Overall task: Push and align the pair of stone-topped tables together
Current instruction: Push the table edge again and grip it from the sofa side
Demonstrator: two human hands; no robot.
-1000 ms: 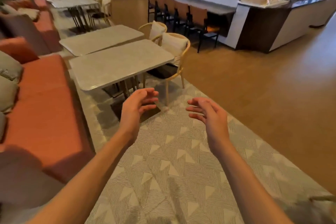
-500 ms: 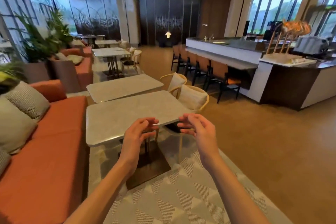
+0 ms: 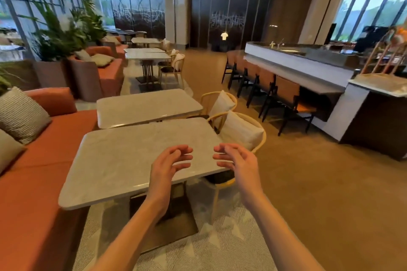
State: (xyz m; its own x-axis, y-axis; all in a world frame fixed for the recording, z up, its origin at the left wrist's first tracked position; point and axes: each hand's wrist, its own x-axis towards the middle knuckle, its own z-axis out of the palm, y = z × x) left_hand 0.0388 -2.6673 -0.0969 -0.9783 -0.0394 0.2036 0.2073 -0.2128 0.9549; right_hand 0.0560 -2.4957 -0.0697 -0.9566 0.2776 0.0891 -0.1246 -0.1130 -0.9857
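Both hands, left hand (image 3: 169,166) and right hand (image 3: 240,161), hover with fingers apart over the near desk (image 3: 123,160), probably heavy and rigid; grip its near edge.

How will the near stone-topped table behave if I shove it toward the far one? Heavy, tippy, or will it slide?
The near table likely pushes heavy: thick stone top on one central pedestal with a flat metal base plate. That base sits partly on the patterned rug, so it may drag rather than glide. Pushing at the top edge could rock it; both hands, left hand and right hand, are open.
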